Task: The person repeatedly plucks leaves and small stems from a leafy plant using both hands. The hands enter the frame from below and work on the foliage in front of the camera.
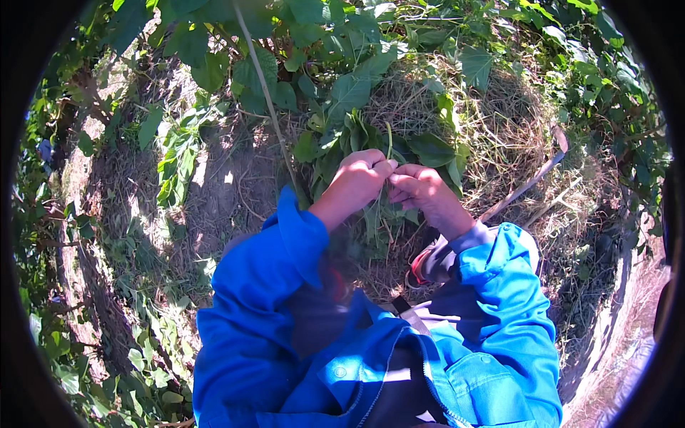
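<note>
My left hand (pixel 357 175) and my right hand (pixel 423 191) meet in front of me, fingertips nearly touching. Between them is a thin green stem (pixel 389 140), pinched in the fingers of both hands, its upper end sticking up above them. Thin green strands hang below the fingers. A bunch of large green leaves (pixel 361 134) lies just beyond my hands, and a broad dark leaf (pixel 432 150) lies behind my right hand. What the palms hide cannot be seen.
A long thin branch (pixel 265 88) slants down left of my hands. To the right, a curved stick (pixel 522 187) lies on dry grass (pixel 495 115). Leafy plants (pixel 316 32) stand ahead and at both sides. A leafy sprig (pixel 179 160) lies on the soil at left. My red-trimmed shoe (pixel 418 267) is below.
</note>
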The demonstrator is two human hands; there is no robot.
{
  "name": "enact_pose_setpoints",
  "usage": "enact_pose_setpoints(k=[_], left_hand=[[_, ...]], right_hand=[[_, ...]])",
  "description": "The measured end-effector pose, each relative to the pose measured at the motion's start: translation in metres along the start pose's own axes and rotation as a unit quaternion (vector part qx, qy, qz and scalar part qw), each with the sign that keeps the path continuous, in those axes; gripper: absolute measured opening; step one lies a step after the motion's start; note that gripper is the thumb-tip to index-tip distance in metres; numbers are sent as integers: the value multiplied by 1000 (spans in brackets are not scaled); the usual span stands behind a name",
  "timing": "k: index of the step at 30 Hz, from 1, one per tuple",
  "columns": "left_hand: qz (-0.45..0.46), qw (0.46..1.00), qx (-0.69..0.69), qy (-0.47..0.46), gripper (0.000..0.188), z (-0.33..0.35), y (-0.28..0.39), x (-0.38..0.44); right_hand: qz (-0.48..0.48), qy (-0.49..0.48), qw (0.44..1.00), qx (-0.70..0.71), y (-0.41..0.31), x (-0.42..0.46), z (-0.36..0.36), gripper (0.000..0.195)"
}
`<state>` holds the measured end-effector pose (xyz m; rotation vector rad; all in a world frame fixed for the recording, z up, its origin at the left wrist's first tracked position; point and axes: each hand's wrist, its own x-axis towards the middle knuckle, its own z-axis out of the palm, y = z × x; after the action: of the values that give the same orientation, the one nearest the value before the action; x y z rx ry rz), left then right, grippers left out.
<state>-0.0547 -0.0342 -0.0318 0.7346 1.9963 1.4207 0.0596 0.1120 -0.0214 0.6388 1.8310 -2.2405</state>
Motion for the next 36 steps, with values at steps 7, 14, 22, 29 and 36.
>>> enact_pose_setpoints(k=[7, 14, 22, 29, 36], left_hand=[[-68, 997, -29, -10, 29, 1, 5, 2], [-29, 999, -27, -31, 34, 5, 3, 0], [-95, 995, -40, -5, 39, 1, 16, 4], [-106, 993, -43, 27, 31, -14, -2, 13], [-118, 992, -36, 35, 27, -10, -4, 17]], right_hand=[[14, -41, 998, -35, 2, 7, -6, 19], [-32, -52, 996, 59, 6, 4, -6, 10], [-20, -30, 995, 89, -6, 0, -13, 12], [-117, 118, 981, 97, -43, 11, -58, 13], [-146, 245, 945, 160, -62, 39, -138, 16]])
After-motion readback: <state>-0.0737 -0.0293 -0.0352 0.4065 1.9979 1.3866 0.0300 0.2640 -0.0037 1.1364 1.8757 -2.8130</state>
